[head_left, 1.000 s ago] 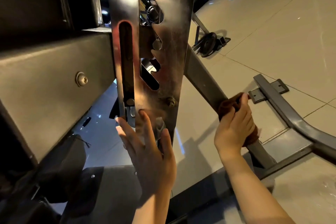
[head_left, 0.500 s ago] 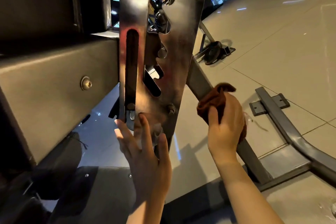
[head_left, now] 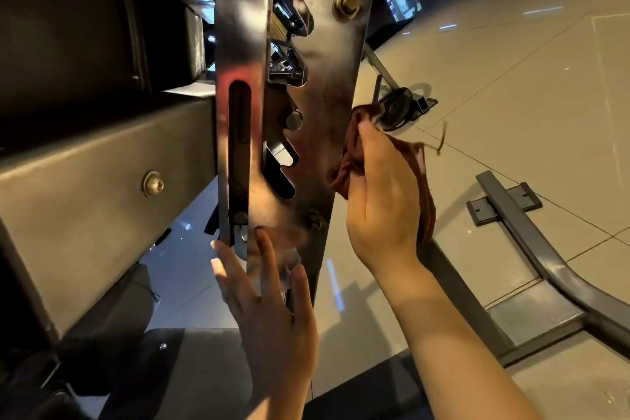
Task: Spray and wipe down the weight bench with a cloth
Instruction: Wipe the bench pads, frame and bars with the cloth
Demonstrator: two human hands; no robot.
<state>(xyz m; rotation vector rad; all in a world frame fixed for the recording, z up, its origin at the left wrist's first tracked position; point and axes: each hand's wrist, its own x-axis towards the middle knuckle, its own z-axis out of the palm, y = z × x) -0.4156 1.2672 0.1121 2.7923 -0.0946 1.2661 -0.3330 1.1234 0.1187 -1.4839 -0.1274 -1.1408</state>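
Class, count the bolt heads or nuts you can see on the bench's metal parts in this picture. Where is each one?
3. A brass nut sits high on the shiny plate, a small bolt near the plate's lower edge, and a washer-headed bolt on the grey beam. Others may be hidden.

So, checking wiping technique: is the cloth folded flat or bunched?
Bunched. The cloth is crumpled in the right hand, with a loose edge trailing beside the metal plate.
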